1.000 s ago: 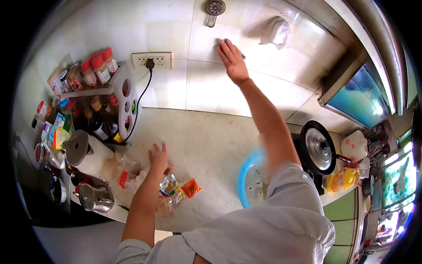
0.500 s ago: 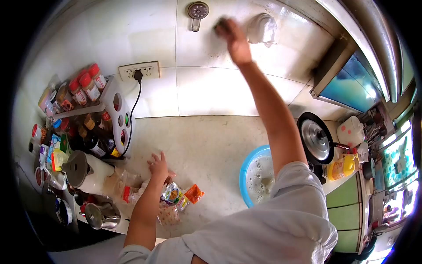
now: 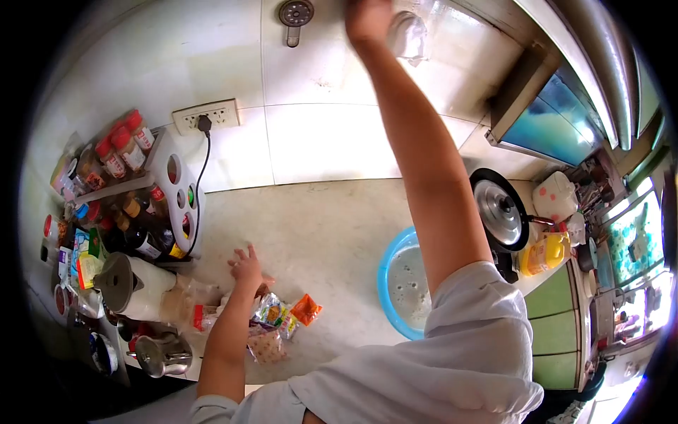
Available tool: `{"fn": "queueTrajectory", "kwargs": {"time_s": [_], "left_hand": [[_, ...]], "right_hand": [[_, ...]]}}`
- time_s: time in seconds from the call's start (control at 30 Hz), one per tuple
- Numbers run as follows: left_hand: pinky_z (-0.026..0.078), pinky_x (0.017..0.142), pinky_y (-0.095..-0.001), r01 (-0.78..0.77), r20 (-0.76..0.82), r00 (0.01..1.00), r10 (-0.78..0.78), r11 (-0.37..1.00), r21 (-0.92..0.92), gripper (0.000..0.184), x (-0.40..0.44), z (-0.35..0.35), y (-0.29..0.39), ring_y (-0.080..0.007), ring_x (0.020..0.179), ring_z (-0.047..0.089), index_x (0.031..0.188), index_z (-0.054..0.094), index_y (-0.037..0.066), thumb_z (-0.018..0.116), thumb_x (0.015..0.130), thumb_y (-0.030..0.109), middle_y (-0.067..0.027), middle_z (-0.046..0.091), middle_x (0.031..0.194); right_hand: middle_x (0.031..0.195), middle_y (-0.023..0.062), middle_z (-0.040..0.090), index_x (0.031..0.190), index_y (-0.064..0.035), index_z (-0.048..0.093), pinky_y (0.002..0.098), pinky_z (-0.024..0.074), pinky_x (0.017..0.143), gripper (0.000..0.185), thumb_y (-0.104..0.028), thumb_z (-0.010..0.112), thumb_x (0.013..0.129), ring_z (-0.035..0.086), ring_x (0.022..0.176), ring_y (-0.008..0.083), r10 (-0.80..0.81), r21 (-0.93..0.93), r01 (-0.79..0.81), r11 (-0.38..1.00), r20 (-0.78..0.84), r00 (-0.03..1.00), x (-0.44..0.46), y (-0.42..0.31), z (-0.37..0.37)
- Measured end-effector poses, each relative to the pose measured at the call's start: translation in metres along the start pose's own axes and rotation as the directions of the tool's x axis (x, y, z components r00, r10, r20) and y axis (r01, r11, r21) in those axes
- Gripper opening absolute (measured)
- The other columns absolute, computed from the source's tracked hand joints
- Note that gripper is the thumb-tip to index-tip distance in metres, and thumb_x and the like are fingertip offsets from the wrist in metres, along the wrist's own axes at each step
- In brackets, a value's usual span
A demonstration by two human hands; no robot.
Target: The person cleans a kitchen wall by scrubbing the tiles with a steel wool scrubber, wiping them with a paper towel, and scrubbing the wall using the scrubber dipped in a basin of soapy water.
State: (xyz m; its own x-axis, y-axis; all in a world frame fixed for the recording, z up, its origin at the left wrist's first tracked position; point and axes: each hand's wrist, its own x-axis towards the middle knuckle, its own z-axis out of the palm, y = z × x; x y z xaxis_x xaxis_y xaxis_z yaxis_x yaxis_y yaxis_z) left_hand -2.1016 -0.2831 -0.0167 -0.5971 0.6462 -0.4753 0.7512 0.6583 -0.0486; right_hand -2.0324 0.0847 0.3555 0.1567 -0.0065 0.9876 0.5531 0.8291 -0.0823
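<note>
My right hand (image 3: 369,20) is raised against the tiled wall (image 3: 332,141) at the top edge of the view. Its fingers are mostly cut off by that edge, so what they hold is hidden. Just right of it is a whitish covered fixture (image 3: 408,37) on the wall. My left hand (image 3: 246,268) lies on the countertop (image 3: 318,233) with its fingers spread, holding nothing. Close beside its wrist are crumpled clear and coloured food packets (image 3: 271,311) and a small orange packet (image 3: 306,309).
A blue basin (image 3: 383,283) of sudsy water stands by my right arm. Spice jars and bottles fill a grey rack (image 3: 164,166) at left, near a plugged-in cord (image 3: 205,152), a pitcher (image 3: 134,283) and a metal pot (image 3: 164,353). A lidded pan (image 3: 498,210) and yellow jug (image 3: 544,254) are at right.
My right hand has moved up the wall, partly out of view; the dark thing at its fingertips before is no longer clearly visible. My left hand stays spread on the countertop. The view has shifted slightly.
</note>
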Motion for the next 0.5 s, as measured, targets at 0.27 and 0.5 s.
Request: {"fn": "queueTrajectory", "kwargs": {"time_s": [0.27,0.5], "left_hand": [[0.043,0.087,-0.0476,-0.015,-0.044,0.999,0.016,0.999,0.029,0.121,0.006,0.008,-0.003,-0.0473,0.119,0.031,0.139,0.007,0.016,0.08,0.048,0.05,-0.0204,0.015,0.139],[0.044,0.086,-0.0467,-0.045,-0.077,0.996,0.048,0.998,0.034,0.121,0.008,0.011,-0.006,-0.0468,0.118,0.032,0.139,0.007,0.015,0.079,0.048,0.051,-0.0208,0.017,0.138]], "right_hand": [[0.078,0.0121,0.059,0.089,0.0002,0.056,0.0296,0.0444,0.058,0.02,-0.013,0.042,0.083,0.054,0.07,0.0181,0.374,0.284,-0.46,0.841,0.309,0.874,0.039,0.038,-0.052],[0.072,0.0141,0.059,0.085,-0.0013,0.055,0.0422,0.0421,0.075,0.02,-0.015,0.041,0.084,0.057,0.067,0.0263,0.3,-0.077,-0.29,0.954,0.239,0.923,0.012,-0.003,-0.043]]}}
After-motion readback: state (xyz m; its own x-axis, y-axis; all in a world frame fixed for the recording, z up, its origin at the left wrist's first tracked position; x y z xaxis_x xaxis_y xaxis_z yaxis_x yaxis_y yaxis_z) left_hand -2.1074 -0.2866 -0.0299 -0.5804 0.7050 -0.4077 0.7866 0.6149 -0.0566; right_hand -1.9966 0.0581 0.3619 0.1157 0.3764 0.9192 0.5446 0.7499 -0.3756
